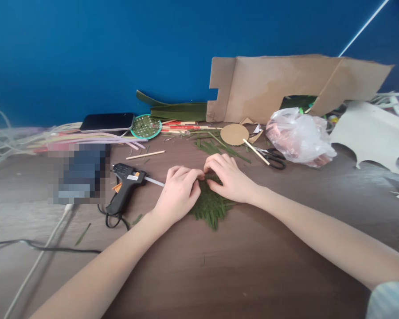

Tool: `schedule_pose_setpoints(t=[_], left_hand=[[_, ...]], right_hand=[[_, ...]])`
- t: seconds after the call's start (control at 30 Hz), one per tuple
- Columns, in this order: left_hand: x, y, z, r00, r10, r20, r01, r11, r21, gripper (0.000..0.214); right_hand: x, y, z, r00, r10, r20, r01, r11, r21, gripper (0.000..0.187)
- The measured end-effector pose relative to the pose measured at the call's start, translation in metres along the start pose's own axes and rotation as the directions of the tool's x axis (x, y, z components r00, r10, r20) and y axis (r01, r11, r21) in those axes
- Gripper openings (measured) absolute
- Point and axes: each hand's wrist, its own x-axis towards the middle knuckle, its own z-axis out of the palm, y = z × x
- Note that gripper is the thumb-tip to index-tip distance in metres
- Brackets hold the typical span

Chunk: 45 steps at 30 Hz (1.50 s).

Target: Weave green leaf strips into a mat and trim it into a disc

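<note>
A piece of woven green leaf strips (213, 208) lies on the brown table, its loose ends fanned toward me. Over its left side, my left hand (182, 188) is closed, thumb and fingers pinching at the far edge. From the right, my right hand (228, 177) curls over the same piece, its fingertips close to those of the left. Both hands partly cover the weave, so the exact grip is hidden. Left of my left hand lies a black glue gun (126, 184) with a glue stick in its back. Loose leaf strips (213, 148) lie just beyond the hands.
Scissors (275, 159), a wooden stick (256, 153) and a cardboard disc (234, 134) lie behind my right hand. A plastic bag (299, 137) sits nearby, before a cardboard sheet (266, 84). Left are a green-rimmed round piece (146, 126), a phone (107, 122) and cables (36, 261).
</note>
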Motion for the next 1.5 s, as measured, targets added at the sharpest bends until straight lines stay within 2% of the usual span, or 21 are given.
schedule_pose_setpoints(t=[0.43,0.93,1.27,1.5], left_hand=[[-0.0013,-0.0002,0.0013,1.000,0.005,-0.003,-0.005,1.000,0.008,0.020],[-0.0011,-0.0014,0.0016,1.000,-0.003,0.019,0.003,1.000,0.003,0.023],[0.0006,0.0008,-0.0009,0.997,-0.051,0.056,0.054,0.997,-0.053,0.023],[-0.0002,-0.0003,-0.0009,0.998,-0.031,0.051,0.035,0.997,-0.074,0.026]], right_hand=[[0.0004,0.0008,-0.0024,1.000,-0.012,0.013,0.012,0.999,0.042,0.011],[0.0018,0.0071,-0.0045,1.000,-0.017,-0.023,0.023,0.956,0.293,0.011],[0.0023,0.0058,-0.0044,1.000,-0.003,-0.009,0.005,0.961,0.277,0.011],[0.0028,0.0068,-0.0046,1.000,0.004,-0.023,0.003,0.959,0.284,0.011]])
